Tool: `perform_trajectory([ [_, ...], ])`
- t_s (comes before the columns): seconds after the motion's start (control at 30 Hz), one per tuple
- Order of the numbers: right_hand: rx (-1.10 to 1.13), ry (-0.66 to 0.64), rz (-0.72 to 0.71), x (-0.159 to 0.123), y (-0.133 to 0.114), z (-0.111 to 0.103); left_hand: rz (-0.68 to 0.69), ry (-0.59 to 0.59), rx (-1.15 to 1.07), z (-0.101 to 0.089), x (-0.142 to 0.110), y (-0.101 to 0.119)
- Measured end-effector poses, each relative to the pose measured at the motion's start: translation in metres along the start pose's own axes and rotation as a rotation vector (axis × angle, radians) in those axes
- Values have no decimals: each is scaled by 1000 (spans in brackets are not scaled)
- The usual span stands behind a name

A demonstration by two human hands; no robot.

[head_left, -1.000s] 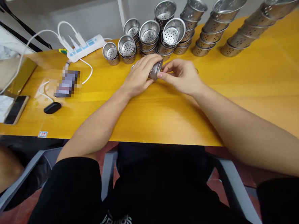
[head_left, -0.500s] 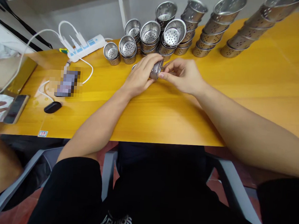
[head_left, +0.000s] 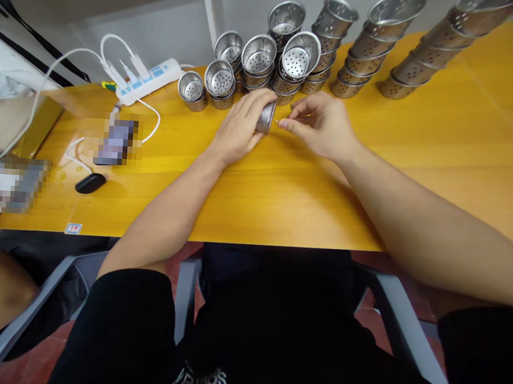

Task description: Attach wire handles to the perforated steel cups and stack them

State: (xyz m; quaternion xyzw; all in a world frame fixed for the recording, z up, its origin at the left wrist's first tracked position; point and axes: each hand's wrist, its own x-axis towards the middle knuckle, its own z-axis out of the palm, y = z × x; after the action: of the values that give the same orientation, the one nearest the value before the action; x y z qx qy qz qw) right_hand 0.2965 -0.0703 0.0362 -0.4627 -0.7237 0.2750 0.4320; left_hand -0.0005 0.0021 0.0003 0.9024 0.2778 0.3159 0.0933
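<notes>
My left hand is wrapped round a small perforated metal cup, which lies tipped on its side with its rim to the right. Most of the cup is hidden under the fingers. Just right of that rim, apart from it, my right hand is closed in a pinch. A tiny pale tip shows at its thumb and forefinger, too small to name. Behind both hands stand stacks of similar perforated cups; the closest are a stack with a bright open cup on top and a lower pair.
Taller leaning cup stacks rise at the back right. At the left lie a white power strip with cables, a pixelated phone and a black oval object. A neighbour's arm and leg are at the far left edge.
My right hand has drawn back slightly from the cup's rim, opening a small gap. The cup has turned a little in my left hand. A neighbour's hand came in at the left and has mostly withdrawn.
</notes>
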Motion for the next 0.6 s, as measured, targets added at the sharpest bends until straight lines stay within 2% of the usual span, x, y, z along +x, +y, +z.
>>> perform_trajectory([
  [0.13, -276, -77, 79, -2, -7, -22, -159, 57, -34, -5, -2, -1],
  [0.23, -605, -195, 147, 0, -14, -44, -304, 216, -81, -6, -5, -7],
  [0.33, -790, -313, 243, 3, -17, -65, -325, 330, -45, -9, -10, -19],
  [0.47, -880, -309, 280, 5, -15, -87, -338, 330, -22, -14, -17, -34],
  [0.6, -931, -332, 291, 6, -11, -93, -381, 308, -64, -12, -21, -50],
])
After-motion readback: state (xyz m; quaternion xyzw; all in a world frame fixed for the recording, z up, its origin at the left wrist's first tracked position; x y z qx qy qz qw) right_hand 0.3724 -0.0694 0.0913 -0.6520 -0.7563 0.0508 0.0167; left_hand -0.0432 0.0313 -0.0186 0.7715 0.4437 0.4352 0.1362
